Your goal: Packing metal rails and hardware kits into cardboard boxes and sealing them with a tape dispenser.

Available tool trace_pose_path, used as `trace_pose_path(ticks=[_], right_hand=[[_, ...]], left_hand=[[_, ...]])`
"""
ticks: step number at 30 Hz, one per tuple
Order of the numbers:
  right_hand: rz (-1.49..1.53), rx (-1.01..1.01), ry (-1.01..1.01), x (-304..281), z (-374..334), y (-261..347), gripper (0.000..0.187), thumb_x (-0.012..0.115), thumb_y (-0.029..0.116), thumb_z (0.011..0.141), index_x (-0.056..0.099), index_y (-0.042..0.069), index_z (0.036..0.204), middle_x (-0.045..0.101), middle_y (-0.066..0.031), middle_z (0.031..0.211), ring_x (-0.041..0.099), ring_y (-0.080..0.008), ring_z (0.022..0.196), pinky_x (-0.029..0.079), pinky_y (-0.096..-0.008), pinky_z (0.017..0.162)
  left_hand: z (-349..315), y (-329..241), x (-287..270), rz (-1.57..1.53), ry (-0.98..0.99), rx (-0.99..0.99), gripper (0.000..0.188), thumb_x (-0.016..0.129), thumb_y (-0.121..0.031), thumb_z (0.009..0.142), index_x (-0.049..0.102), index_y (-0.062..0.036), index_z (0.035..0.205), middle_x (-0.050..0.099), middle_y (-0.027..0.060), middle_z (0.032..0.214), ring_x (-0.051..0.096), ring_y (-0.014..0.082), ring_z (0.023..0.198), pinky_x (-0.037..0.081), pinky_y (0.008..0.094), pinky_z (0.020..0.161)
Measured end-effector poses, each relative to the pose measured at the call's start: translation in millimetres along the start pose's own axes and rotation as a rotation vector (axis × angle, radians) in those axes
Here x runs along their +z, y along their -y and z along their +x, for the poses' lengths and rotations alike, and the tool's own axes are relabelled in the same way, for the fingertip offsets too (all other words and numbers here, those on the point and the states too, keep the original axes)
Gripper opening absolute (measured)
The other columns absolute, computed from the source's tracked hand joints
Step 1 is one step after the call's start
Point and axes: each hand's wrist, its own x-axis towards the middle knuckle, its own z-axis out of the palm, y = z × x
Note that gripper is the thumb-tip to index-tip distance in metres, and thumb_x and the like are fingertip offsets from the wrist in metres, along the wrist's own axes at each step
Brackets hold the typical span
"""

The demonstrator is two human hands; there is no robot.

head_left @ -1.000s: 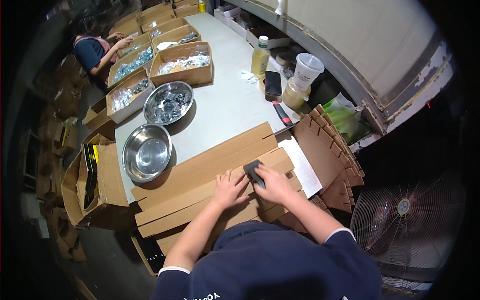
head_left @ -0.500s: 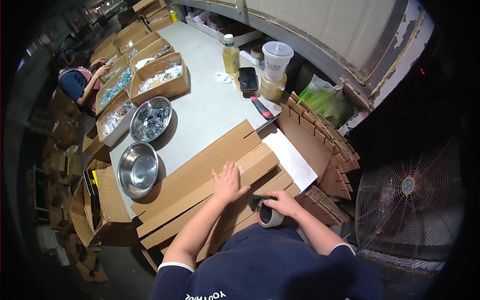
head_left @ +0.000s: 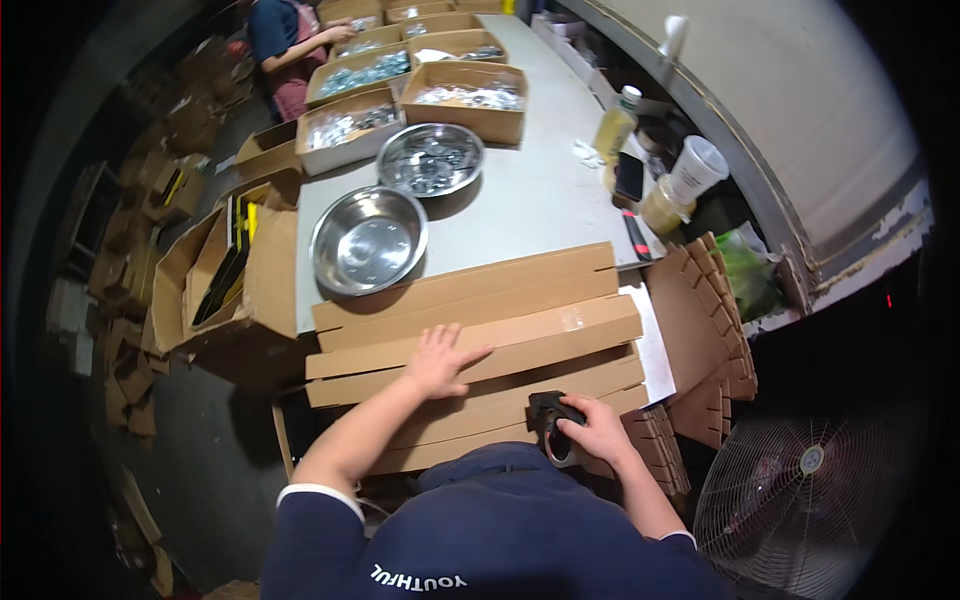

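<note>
A brown cardboard box point(head_left: 500, 352) with its long flaps folded up lies in front of me at the near end of the table. My left hand point(head_left: 438, 364) rests flat on one flap, fingers spread and thumb pointing right. A short piece of clear tape point(head_left: 573, 319) shines on the right part of that flap. In my right hand point(head_left: 600, 432) is a black tape dispenser point(head_left: 547, 408), gripped over the box's near right side, close to my body. Part of its roll is hidden by the fingers.
Two steel bowls point(head_left: 370, 245) and cartons of bagged small parts point(head_left: 465, 110) stand beyond. At right are a red-and-black utility knife point(head_left: 636, 235), phone point(head_left: 629, 178), bottle point(head_left: 617, 122), lidded cup point(head_left: 697, 168), slotted cardboard dividers point(head_left: 700, 320) and a fan point(head_left: 800, 490). A co-worker point(head_left: 285, 45) stands far left.
The view has turned, so the table now sits further right. My left hand has moved left along the flap, away from the tape piece. The dispenser has tilted in my right hand.
</note>
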Motion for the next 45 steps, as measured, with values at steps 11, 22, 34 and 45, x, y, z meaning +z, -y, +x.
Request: trace_pose_path(ticks=[11,22,34,45], right_hand=[[-0.133,-0.413,-0.238,145.8,122.9,202.5,0.052,0.062,0.032,0.082,0.061,0.002,0.124,0.058,-0.0222,0.129,0.059,-0.0352,0.117,0.047,-0.0421,0.097],[-0.465,-0.269,0.055,181.3,48.0,181.7,0.058,0.063,0.034,0.085,0.054,0.0,0.13,0.048,-0.0254,0.139,0.055,-0.0389,0.12,0.046,-0.0469,0.099],[0.483,0.479,0.288,165.8,57.2,119.5,0.038,0.063,0.027,0.088,0.067,-0.005,0.107,0.068,-0.0101,0.092,0.063,-0.0176,0.08,0.05,-0.0316,0.072],[-0.71,-0.47,-0.273,95.9,83.7,101.5,0.06,0.079,0.026,0.074,0.058,0.004,0.125,0.045,-0.0182,0.143,0.059,-0.0391,0.105,0.051,-0.0426,0.088]], left_hand=[[-138.1,120.5,42.7,-0.123,-0.385,0.053,0.058,0.073,-0.05,0.073,0.062,-0.0301,0.127,0.043,0.0132,0.142,0.038,0.0396,0.13,0.028,0.0609,0.108],[-142.9,129.9,58.6,-0.236,-0.452,0.034,0.053,0.076,-0.047,0.07,0.067,-0.0274,0.119,0.043,0.0109,0.142,0.037,0.0392,0.132,0.026,0.0608,0.11],[-92.6,96.4,56.8,-0.228,-0.341,-0.05,0.062,0.069,-0.053,0.076,0.057,-0.0135,0.123,0.039,0.0128,0.146,0.033,0.0361,0.137,0.019,0.0704,0.108],[-67.5,26.9,11.2,-0.007,0.019,-0.343,0.096,0.079,-0.042,0.07,0.032,-0.0173,0.149,0.032,0.016,0.15,0.027,0.0313,0.142,0.017,0.0636,0.112]])
